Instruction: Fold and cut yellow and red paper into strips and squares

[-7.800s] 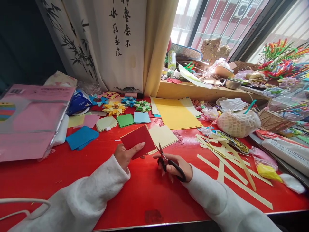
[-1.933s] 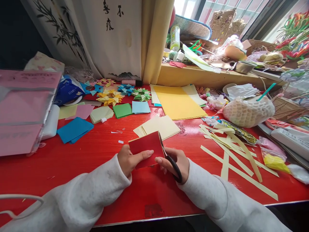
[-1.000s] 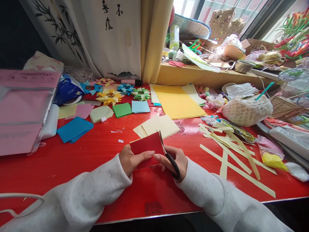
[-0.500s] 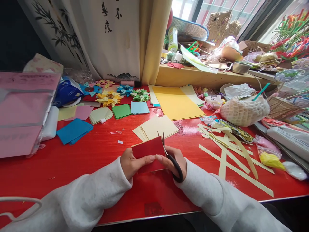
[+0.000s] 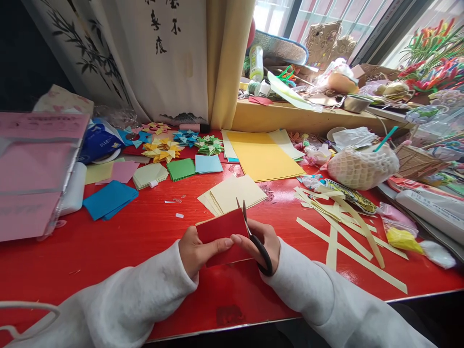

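Between my hands is a folded piece of red paper, raised a little above the red table. My left hand grips its left side, thumb across the front. Black-handled scissors are in my right hand, their blades pointing up and slightly apart along the paper's right edge. My right thumb also presses on the paper, close to the left thumb tip. Just beyond lies a fanned stack of cream paper squares.
Cream paper strips lie scattered on the right. Blue paper squares, green squares and folded paper rings are at the back left. Yellow sheets lie behind the cream stack. A pink folder stands at far left.
The view has shifted slightly. Both hands keep their hold, and the red paper and scissors show almost no movement relative to each other.
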`<state>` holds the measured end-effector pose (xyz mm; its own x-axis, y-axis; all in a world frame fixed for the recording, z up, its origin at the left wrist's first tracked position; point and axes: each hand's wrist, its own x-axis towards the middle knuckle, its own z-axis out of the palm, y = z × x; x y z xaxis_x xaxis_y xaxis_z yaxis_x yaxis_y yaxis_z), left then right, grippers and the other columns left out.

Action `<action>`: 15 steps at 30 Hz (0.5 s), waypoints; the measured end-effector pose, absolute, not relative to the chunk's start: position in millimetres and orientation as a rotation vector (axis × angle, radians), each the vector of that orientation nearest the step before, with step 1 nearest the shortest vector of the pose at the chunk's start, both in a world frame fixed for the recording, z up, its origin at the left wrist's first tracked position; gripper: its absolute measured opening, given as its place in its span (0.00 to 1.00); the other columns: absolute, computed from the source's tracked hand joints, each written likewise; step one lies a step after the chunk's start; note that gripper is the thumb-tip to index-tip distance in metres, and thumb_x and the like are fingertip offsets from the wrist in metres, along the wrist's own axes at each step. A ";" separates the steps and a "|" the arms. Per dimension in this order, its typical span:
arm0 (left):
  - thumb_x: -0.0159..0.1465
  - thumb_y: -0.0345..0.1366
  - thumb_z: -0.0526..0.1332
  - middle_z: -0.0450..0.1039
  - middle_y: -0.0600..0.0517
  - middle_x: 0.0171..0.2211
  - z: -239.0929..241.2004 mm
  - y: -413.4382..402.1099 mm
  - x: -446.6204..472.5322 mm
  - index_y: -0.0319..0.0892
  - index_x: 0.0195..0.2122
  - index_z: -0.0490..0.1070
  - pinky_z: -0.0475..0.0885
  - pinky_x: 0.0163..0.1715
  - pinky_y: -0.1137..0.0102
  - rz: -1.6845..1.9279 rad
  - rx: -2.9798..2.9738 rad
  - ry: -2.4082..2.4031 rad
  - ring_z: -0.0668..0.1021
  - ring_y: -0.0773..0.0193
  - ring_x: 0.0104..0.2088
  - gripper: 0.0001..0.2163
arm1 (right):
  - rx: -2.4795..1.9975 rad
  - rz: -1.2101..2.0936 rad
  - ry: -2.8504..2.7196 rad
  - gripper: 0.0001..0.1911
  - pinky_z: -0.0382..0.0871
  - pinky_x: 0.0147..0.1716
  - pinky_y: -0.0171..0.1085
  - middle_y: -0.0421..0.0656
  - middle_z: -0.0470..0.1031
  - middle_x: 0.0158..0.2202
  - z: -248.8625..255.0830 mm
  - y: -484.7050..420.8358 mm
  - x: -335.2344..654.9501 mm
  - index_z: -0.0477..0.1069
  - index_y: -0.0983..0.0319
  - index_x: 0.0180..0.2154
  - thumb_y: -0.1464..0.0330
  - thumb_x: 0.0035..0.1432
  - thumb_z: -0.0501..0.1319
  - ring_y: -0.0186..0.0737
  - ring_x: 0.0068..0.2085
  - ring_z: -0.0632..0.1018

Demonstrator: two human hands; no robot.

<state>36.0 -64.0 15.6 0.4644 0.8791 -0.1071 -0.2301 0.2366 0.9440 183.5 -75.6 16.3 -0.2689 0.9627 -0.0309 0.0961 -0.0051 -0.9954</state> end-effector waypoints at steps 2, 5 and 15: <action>0.49 0.32 0.60 0.74 0.47 0.31 15.8 -63.8 35.9 0.36 0.32 0.71 0.68 0.38 0.62 0.875 1.065 0.749 0.75 0.54 0.35 0.09 | -1.165 1.371 -1.454 0.13 0.63 0.24 0.31 0.39 0.65 0.22 14.7 -75.9 183.5 0.67 0.66 0.31 0.64 0.43 0.60 0.32 0.25 0.68; 0.49 0.32 0.60 0.74 0.47 0.31 16.5 -63.8 35.4 0.36 0.32 0.71 0.68 0.38 0.63 0.878 1.086 0.766 0.75 0.55 0.34 0.09 | -1.145 1.389 -1.438 0.14 0.64 0.25 0.31 0.39 0.65 0.22 14.2 -75.5 183.2 0.66 0.66 0.30 0.62 0.43 0.60 0.32 0.25 0.68; 0.47 0.34 0.62 0.74 0.49 0.24 16.2 -68.6 36.1 0.37 0.29 0.72 0.70 0.31 0.64 0.833 1.069 0.838 0.75 0.57 0.27 0.08 | -1.210 1.277 -1.465 0.13 0.59 0.19 0.30 0.37 0.62 0.17 9.5 -76.5 186.5 0.65 0.65 0.23 0.61 0.41 0.60 0.30 0.21 0.65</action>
